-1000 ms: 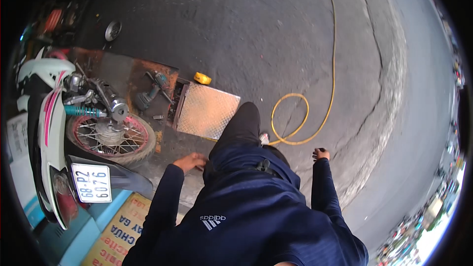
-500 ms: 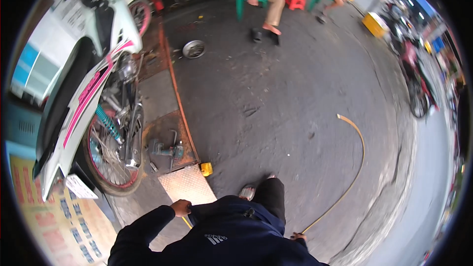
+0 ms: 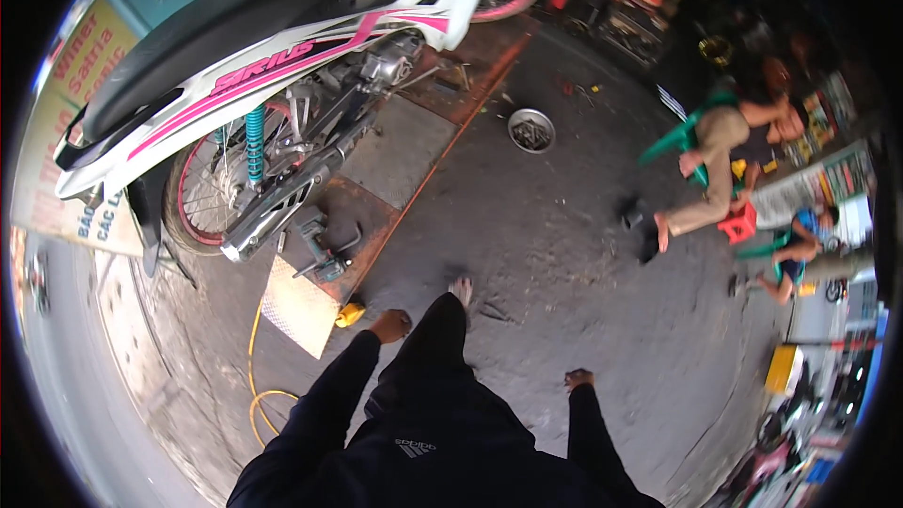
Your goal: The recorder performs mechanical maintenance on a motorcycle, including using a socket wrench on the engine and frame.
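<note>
My left hand is curled closed over the ground, near the corner of a patterned metal ramp plate and a small yellow thing. Nothing shows in its fingers. Farther right, my right hand hangs closed above the dark pavement, and no object can be seen in it. A yellow hose runs down past the ramp plate and coils left of my left arm. Beyond my left hand a teal and black power tool rests on the rusty platform.
A white and pink motorbike stands on the platform at the left. A round metal bowl of small parts sits on the ground ahead. At the right, people sit on green chairs near a red stool. A yellow box stands farther right.
My view has turned left, and a step has been taken. My right hand, earlier at the hose, is now apart from it. My left hand has left my jacket's hem and swung forward.
</note>
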`<state>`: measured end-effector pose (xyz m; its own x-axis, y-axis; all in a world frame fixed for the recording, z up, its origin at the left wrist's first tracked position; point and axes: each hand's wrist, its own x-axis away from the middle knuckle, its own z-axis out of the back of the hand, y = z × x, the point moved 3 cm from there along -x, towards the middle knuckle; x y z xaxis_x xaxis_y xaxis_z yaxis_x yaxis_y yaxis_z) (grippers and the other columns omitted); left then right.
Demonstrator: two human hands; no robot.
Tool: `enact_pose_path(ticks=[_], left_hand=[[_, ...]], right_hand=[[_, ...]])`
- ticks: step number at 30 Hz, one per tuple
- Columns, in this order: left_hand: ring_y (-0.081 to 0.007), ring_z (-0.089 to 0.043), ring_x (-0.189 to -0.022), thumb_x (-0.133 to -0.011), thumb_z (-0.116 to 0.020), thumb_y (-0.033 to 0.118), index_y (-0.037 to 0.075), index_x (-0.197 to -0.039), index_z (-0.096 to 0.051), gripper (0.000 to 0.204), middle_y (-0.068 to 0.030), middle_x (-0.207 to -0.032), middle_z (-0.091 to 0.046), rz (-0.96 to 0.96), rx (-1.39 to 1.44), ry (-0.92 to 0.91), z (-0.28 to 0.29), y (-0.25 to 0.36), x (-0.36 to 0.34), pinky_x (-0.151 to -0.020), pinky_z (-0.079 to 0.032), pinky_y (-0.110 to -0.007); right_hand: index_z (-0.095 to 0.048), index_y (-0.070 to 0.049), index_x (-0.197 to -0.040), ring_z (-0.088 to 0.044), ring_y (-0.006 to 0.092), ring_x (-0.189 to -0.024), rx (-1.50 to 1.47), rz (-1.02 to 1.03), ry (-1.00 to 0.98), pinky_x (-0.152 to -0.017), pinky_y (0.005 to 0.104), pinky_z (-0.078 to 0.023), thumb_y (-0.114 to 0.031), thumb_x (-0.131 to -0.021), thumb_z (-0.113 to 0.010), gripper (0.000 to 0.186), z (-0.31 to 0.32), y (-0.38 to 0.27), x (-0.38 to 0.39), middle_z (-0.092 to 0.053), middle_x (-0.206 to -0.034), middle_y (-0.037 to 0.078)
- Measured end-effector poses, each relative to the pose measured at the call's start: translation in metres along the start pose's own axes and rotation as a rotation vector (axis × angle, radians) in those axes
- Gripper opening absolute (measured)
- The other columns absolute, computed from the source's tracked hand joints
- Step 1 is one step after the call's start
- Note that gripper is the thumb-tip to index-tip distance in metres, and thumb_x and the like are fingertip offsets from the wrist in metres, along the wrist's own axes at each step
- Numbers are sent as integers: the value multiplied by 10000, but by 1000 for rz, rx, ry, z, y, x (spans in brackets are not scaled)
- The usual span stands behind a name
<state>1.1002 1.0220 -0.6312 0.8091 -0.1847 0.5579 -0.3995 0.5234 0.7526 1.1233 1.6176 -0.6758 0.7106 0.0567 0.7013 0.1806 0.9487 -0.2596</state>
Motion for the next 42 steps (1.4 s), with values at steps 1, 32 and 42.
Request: enact_pose_path(ticks=[1, 32, 42], left_hand=[[-365, -663, -814, -775, -568, 191, 57, -841, -671, 182, -204, -787, -671, 22, 28, 32, -6, 4, -22, -716, -530, -416], [-335, -561, -760, -741, -629, 130, 35, -810, -565, 134, -151, -780, -563, -752, -34, 1262, 397, 228, -534, -724, -441, -407], [-324, -553, -959, -709, -695, 185, 64, -814, -574, 201, -105, -956, -571, -913, -591, 1625, 353, 189, -569, -856, -429, -479]], right_hand=[[-676, -38, -708, -650, 183, -526, -545, -401, 186, -500, 361, -530, -138, -773, -691, 120, 39, -12, -34, -665, -617, 85], [-567, 9, -1049, -635, 315, -665, -308, 1412, -316, -576, 411, -516, -303, -845, -623, 377, 312, -719, -603, -651, -824, 157], [-596, -22, -984, -576, 138, -497, -526, 813, -793, -410, 266, -459, -223, -858, -598, 237, 399, -767, -651, -611, -723, 57]])
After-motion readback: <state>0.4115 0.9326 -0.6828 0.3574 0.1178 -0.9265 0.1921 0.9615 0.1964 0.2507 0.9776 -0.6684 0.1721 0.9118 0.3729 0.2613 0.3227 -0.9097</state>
